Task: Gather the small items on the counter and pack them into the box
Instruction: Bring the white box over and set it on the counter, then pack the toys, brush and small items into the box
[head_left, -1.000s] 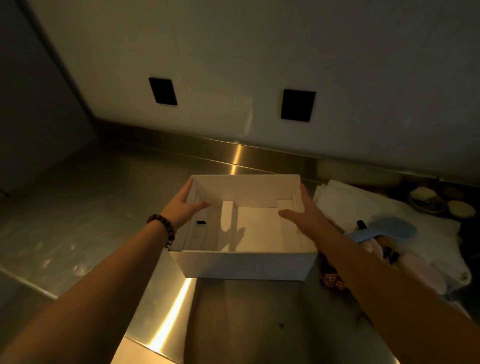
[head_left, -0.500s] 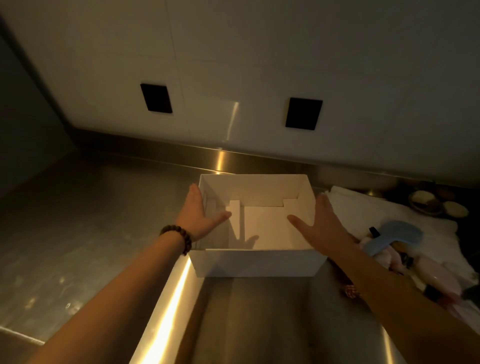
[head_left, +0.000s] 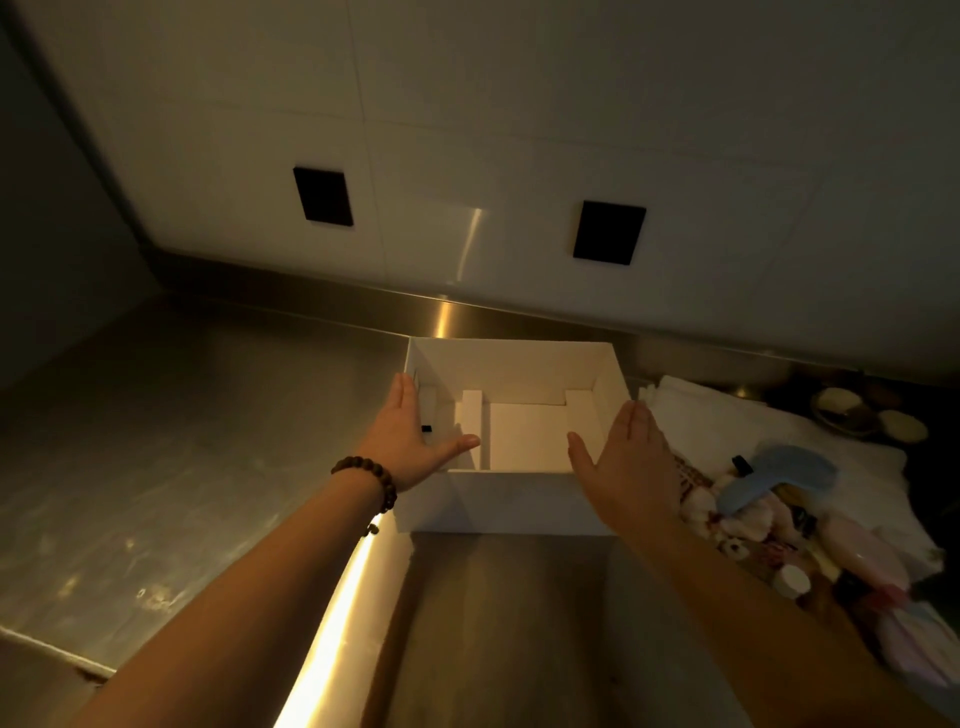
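White box (head_left: 511, 499) on steel counter (head_left: 208, 441), open-topped, between both hands: left hand (head_left: 410, 441) flat against left wall, right hand (head_left: 631, 457) flat beside right wall, fingers straight. Small items (head_left: 753, 514) heaped just right.

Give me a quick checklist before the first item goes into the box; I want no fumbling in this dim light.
1. White box open at the top, upright on the steel counter: ok.
2. Room inside: mostly bare floor, cardboard insert strips along the sides, one small black piece near the left wall: ok.
3. Left hand free, fingers straight at the box's left wall: ok.
4. Right hand free, fingers straight at the right wall: ok.
5. Items to pack, piled on the white cloth right of the box, with a blue curved piece on top: ok.
6. Count and kind of items in the pile: cannot tell, too dark and blurred.
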